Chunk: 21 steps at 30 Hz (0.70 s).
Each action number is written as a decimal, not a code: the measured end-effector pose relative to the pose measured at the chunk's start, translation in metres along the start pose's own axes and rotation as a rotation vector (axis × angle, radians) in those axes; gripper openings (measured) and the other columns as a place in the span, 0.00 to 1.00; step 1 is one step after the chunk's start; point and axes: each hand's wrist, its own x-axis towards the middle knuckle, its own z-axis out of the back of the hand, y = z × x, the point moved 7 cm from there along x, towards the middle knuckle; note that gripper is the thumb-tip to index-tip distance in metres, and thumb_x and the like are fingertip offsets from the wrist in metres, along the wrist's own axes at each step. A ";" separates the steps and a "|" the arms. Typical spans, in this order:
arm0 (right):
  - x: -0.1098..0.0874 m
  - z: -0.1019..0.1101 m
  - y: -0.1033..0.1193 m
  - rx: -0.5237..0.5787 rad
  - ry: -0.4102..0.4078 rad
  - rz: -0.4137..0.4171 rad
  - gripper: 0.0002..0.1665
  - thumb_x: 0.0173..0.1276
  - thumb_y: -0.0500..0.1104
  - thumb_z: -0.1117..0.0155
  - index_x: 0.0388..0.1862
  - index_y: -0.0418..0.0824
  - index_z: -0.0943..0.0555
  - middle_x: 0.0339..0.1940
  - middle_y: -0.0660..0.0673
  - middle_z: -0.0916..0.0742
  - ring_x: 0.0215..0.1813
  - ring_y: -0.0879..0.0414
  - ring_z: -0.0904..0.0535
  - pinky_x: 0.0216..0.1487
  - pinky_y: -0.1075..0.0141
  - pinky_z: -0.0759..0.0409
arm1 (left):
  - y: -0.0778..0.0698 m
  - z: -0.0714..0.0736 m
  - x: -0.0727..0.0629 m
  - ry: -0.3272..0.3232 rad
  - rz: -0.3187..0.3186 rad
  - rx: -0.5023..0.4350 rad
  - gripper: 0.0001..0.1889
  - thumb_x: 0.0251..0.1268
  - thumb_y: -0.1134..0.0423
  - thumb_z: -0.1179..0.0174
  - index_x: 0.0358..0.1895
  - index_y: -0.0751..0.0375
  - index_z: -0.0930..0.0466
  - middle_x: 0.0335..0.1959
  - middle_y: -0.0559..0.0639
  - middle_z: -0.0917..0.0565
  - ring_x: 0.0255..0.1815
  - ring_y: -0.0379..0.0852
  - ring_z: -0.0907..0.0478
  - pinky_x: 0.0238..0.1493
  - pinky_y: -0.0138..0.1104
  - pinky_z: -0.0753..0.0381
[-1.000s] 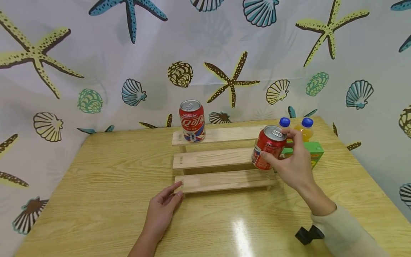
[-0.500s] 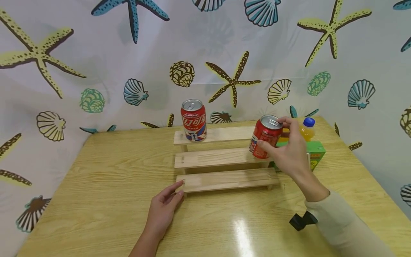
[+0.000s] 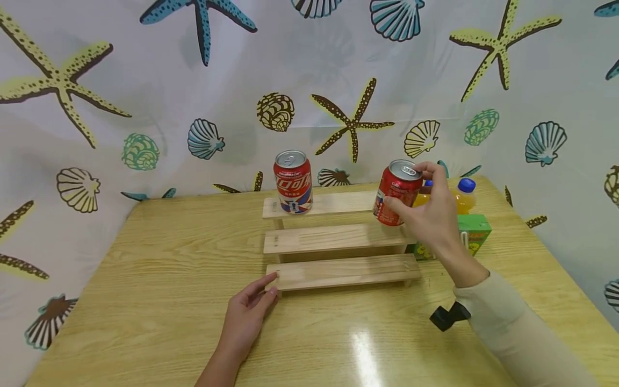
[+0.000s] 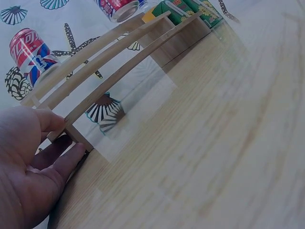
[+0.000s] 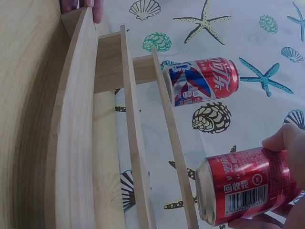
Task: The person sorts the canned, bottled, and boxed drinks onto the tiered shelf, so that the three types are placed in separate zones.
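Observation:
A three-step wooden display rack (image 3: 338, 272) stands on the table. My left hand (image 3: 245, 312) grips the left end of its lowest step, with fingers (image 4: 50, 120) at the board's corner and by the leg. In my right hand (image 3: 432, 215) is a red soda can (image 3: 397, 193), held between thumb and fingers with its top tilted slightly right. Its base sits close to the right end of the top step in the right wrist view. A second red soda can (image 3: 293, 183) stands upright on the left end of that top step.
Right of the rack, behind my right hand, are a green drink carton (image 3: 474, 231) and orange drink bottles (image 3: 465, 198) with blue caps. A patterned cloth (image 3: 232, 80) hangs behind the wooden table (image 3: 159, 279).
My right hand has raised the can and carried it back and slightly left, from in front of the middle step to the top step. The left hand stays on the rack.

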 end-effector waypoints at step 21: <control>0.027 -0.014 0.000 0.003 0.001 -0.008 0.40 0.61 0.46 0.25 0.67 0.41 0.35 0.60 0.35 0.25 0.54 0.40 0.23 0.52 0.45 0.15 | 0.001 0.000 0.000 0.026 -0.010 -0.016 0.20 0.73 0.67 0.41 0.65 0.56 0.22 0.63 0.55 0.23 0.50 0.37 0.17 0.55 0.26 0.16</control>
